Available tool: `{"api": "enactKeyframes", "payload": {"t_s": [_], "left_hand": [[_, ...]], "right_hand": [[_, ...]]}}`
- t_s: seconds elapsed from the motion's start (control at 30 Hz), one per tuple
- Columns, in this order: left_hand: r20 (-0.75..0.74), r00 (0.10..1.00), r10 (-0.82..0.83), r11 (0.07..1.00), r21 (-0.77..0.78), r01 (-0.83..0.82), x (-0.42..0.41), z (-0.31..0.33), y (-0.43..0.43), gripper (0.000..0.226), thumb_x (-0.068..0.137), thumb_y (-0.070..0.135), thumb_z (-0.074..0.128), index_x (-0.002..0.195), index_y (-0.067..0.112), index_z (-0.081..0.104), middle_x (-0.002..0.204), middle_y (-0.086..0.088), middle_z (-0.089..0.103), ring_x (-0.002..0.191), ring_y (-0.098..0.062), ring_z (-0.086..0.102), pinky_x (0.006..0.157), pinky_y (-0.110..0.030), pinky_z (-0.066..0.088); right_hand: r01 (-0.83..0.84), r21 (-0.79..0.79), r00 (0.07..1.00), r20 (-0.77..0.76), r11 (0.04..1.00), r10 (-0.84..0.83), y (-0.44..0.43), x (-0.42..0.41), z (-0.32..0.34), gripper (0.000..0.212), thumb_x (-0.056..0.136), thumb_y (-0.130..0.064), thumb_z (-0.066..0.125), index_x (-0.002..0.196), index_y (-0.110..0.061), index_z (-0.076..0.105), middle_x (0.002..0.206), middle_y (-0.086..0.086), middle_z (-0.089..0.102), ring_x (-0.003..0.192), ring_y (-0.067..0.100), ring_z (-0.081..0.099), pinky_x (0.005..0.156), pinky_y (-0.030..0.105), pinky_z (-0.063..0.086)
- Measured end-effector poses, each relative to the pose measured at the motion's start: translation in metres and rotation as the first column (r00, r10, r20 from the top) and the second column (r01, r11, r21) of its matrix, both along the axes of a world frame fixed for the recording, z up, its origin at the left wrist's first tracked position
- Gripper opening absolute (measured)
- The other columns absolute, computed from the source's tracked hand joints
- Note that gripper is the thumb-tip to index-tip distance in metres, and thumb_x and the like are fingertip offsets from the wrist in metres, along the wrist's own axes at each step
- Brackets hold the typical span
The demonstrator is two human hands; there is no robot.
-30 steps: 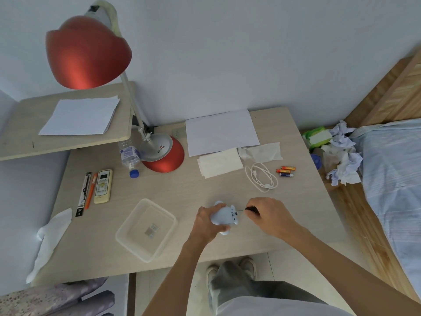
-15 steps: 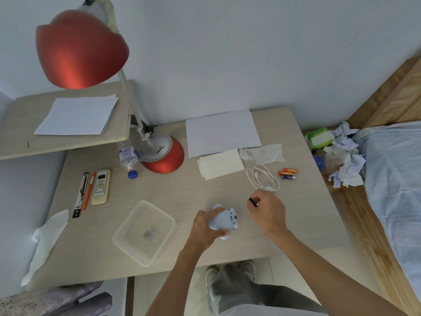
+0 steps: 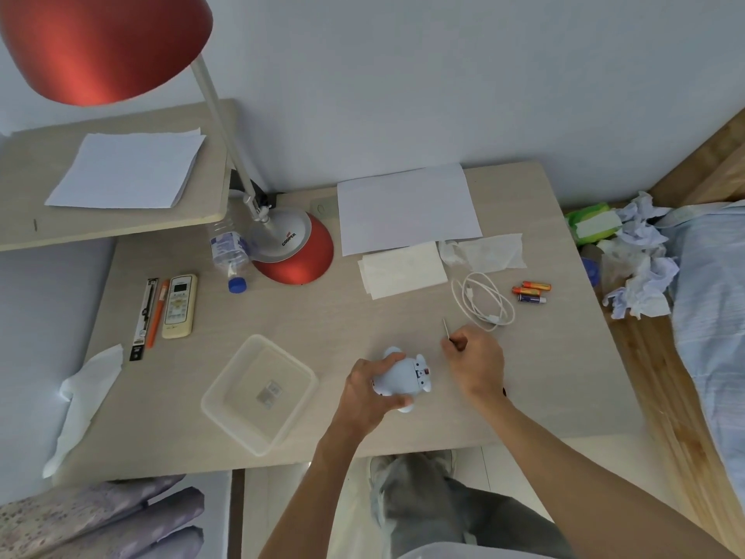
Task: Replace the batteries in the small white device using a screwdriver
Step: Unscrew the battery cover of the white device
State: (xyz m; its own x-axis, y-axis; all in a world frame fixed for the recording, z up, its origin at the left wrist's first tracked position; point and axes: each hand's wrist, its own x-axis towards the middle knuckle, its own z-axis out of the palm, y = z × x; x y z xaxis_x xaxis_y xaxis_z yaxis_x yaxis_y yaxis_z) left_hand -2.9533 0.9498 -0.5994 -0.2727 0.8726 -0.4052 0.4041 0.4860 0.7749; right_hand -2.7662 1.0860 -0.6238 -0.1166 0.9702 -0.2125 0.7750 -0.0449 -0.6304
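Under right hand (image 3: 475,363), screwdriver (image 3: 446,328) handle, seemingly.

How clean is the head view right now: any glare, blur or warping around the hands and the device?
Head view: soft, even light, no glare on the desk; only a sheen on the red lamp shade. Wide-angle warping bows the desk edges and wall. The white device in the left hand is sharp enough; the thin screwdriver tip above the right hand is barely resolved.

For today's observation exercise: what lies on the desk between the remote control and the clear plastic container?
In the head view, nothing: only bare desk separates the remote control from the clear plastic container.
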Motion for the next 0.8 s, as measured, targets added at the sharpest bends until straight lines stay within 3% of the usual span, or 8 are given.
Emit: {"api": "enactKeyframes", "payload": {"t_s": [0.17, 0.27, 0.37, 0.43, 0.5, 0.6, 0.8], "left_hand": [[-0.008, 1.000, -0.015, 1.000, -0.006, 0.015, -0.002, 0.001, 0.002, 0.075, 0.070, 0.038, 0.097, 0.137, 0.044, 0.064, 0.112, 0.012, 0.052, 0.103, -0.002, 0.054, 0.082, -0.006, 0.041], [-0.009, 1.000, -0.021, 1.000, -0.014, 0.021, -0.004, 0.000, 0.003, 0.075, 0.070, 0.041, 0.096, 0.138, 0.045, 0.064, 0.113, 0.009, 0.053, 0.105, -0.005, 0.054, 0.084, -0.009, 0.041], [-0.017, 1.000, -0.026, 1.000, -0.015, 0.026, -0.005, -0.001, 0.002, 0.075, 0.070, 0.044, 0.095, 0.137, 0.048, 0.062, 0.114, 0.008, 0.053, 0.106, -0.004, 0.054, 0.086, -0.012, 0.043], [-0.019, 1.000, -0.022, 1.000, -0.008, 0.022, -0.004, -0.001, 0.002, 0.076, 0.070, 0.042, 0.096, 0.138, 0.049, 0.061, 0.115, 0.008, 0.052, 0.107, -0.004, 0.053, 0.087, -0.012, 0.043], [-0.035, 0.999, -0.025, 1.000, -0.006, 0.024, -0.003, -0.001, 0.001, 0.078, 0.071, 0.039, 0.097, 0.140, 0.047, 0.060, 0.117, 0.008, 0.051, 0.107, -0.001, 0.052, 0.088, -0.011, 0.043], [-0.048, 0.998, -0.037, 0.999, 0.000, 0.037, -0.004, -0.001, -0.003, 0.081, 0.072, 0.036, 0.097, 0.144, 0.040, 0.061, 0.121, 0.007, 0.051, 0.108, 0.000, 0.051, 0.086, -0.008, 0.043], [-0.102, 0.993, -0.060, 0.998, 0.028, 0.063, -0.011, 0.002, -0.009, 0.080, 0.072, 0.034, 0.097, 0.144, 0.038, 0.063, 0.129, 0.005, 0.052, 0.118, -0.015, 0.052, 0.095, -0.016, 0.045]], "right_hand": [[-0.025, -0.021, 1.000, -0.004, 0.999, 0.025, 0.003, 0.002, 0.005, 0.018, 0.088, -0.032, 0.073, 0.075, -0.025, 0.063, 0.074, -0.010, 0.064, 0.073, 0.014, 0.063, 0.065, 0.036, 0.052], [-0.089, 0.095, 0.996, 0.001, 0.992, 0.089, 0.000, 0.009, 0.016, 0.007, 0.089, -0.024, 0.075, 0.092, -0.021, 0.068, 0.093, -0.007, 0.064, 0.086, 0.016, 0.061, 0.073, 0.037, 0.053], [-0.251, 0.143, 0.963, -0.064, 0.957, 0.262, -0.014, 0.017, 0.032, 0.031, 0.087, -0.011, 0.073, 0.115, -0.022, 0.069, 0.104, -0.008, 0.061, 0.087, 0.010, 0.058, 0.075, 0.029, 0.053], [-0.444, 0.044, 0.889, -0.101, 0.895, 0.446, -0.028, 0.017, 0.036, 0.057, 0.085, -0.012, 0.073, 0.137, -0.027, 0.058, 0.124, -0.010, 0.058, 0.099, 0.004, 0.056, 0.084, 0.027, 0.053], [-0.586, -0.057, 0.807, -0.127, 0.808, 0.576, -0.038, 0.014, 0.032, 0.072, 0.084, -0.015, 0.075, 0.147, -0.032, 0.046, 0.136, -0.013, 0.052, 0.115, 0.004, 0.055, 0.093, 0.029, 0.054], [-0.628, -0.129, 0.774, -0.202, 0.767, 0.600, -0.041, 0.004, 0.024, 0.076, 0.081, -0.022, 0.078, 0.147, -0.037, 0.043, 0.134, -0.014, 0.051, 0.119, 0.006, 0.055, 0.095, 0.032, 0.055], [-0.616, -0.163, 0.781, -0.254, 0.770, 0.571, -0.033, -0.013, 0.020, 0.062, 0.073, -0.030, 0.084, 0.131, -0.034, 0.063, 0.112, -0.018, 0.067, 0.101, 0.001, 0.065, 0.087, 0.027, 0.059]]}}
